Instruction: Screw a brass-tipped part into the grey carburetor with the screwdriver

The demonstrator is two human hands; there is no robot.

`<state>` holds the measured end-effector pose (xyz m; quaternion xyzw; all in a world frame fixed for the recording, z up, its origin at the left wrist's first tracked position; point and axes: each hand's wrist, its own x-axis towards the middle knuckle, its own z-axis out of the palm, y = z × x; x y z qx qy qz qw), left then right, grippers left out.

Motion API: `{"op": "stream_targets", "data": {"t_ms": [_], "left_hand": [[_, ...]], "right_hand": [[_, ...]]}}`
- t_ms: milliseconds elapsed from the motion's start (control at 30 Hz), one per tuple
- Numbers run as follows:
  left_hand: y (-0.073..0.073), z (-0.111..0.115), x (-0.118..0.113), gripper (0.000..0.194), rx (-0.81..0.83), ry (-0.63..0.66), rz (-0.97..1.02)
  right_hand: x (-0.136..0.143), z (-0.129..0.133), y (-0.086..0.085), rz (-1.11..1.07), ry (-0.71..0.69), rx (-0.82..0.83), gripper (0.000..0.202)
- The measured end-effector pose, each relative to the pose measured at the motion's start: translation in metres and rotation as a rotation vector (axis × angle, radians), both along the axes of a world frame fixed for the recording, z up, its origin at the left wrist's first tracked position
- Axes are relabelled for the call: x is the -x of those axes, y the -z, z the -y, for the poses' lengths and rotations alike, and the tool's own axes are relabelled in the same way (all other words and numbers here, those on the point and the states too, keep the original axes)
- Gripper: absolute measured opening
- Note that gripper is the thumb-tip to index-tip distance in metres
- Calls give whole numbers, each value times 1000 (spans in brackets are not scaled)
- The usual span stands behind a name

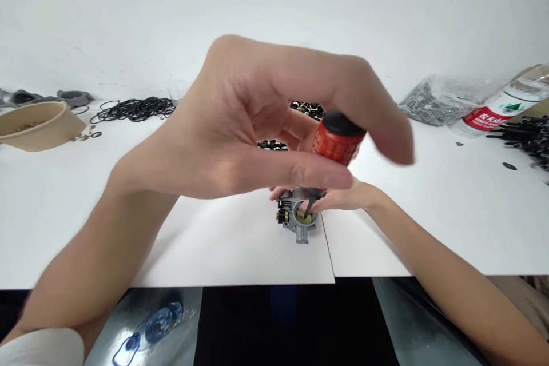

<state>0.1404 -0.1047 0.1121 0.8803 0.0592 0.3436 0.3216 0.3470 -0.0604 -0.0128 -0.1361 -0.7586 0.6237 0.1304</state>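
Left hand (257,126): is being curled around the red handle of a screwdriver (338,137), centre frame, for turning.
Right hand (338,197): is being wrapped round a small metal carburetor (298,218), steadying it on the bench (214,246).
Surroundings: rubber rings (137,108) and a bowl (40,126) are being kept upper left, a bottle (506,106) upper right.
Obstruction: the carburetor is being partly hidden by the left hand.

Tan paper bowl (38,124) far left, tangle of black rubber O-rings (136,108) behind it, clear bag of small grey metal parts (433,100), red-labelled plastic water bottle (504,106) lying right, black plastic pieces (529,136) at right edge
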Motion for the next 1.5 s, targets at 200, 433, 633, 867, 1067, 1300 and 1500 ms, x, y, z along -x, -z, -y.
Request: {"op": "stream_targets", "data": {"t_ms": [200,433,633,867,1067,1300,1500], "left_hand": [[-7,4,1,52,88,19,-31],[-2,2,3,49,46,23,29],[-16,6,-5,55,204,-29,-52],[-3,2,-1,53,-28,80,55],[-9,5,-4,51,118,29,-21],[-8,4,-6,49,55,28,60],[-4,6,-3,52,40,0,6]], "right_hand": [[-2,-3,1,19,-17,-1,41],[0,-1,0,28,-3,-62,41],[-1,-2,0,40,-1,-39,43],[-1,-2,1,27,-1,-29,43],[0,-1,-1,6,-27,-6,40],[-1,-1,-1,34,-8,-28,41],[-1,0,-3,49,-16,-33,42]]}}
